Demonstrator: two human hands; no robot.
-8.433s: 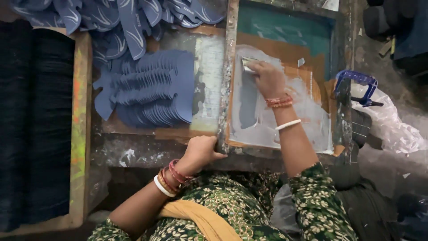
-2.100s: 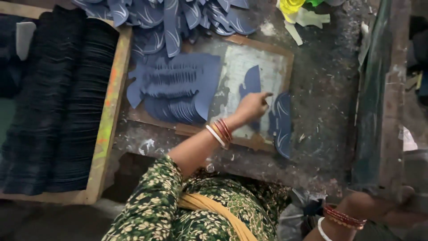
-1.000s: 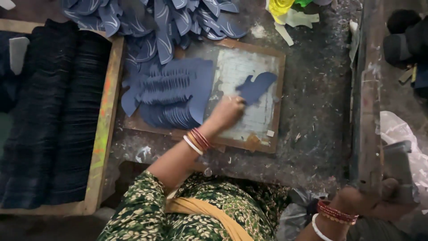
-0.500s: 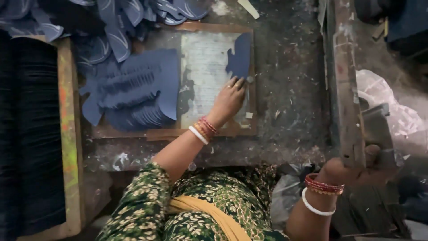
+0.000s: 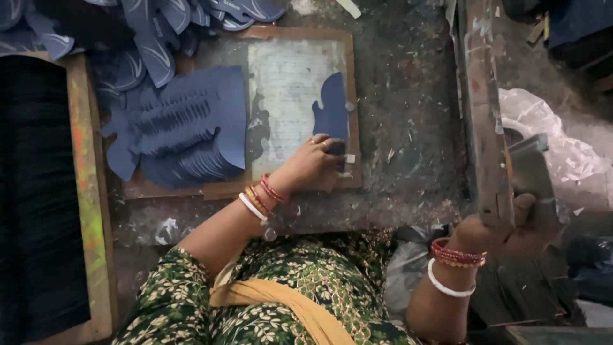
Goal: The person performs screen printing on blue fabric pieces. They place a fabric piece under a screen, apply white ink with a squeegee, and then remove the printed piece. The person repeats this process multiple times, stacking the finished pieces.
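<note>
From the head camera, the left hand (image 5: 314, 165) lay fingers-down on the lower end of a dark blue cut-out piece (image 5: 332, 114), pressing it flat against the pale board (image 5: 287, 83) on the grimy surface (image 5: 408, 128). Beside the board sat a fanned stack of blue pieces (image 5: 185, 128). The right hand (image 5: 511, 227) was clenched around the wooden frame (image 5: 485, 115), lifted on edge.

The left hand (image 5: 313, 163) reaches toward twelve o'clock, palm down, fingers curled and pressed flat, wrist bent slightly. The right hand (image 5: 511, 227) sits out at four o'clock, arm bent upward, fingers wrapped closed in a grip.
</note>
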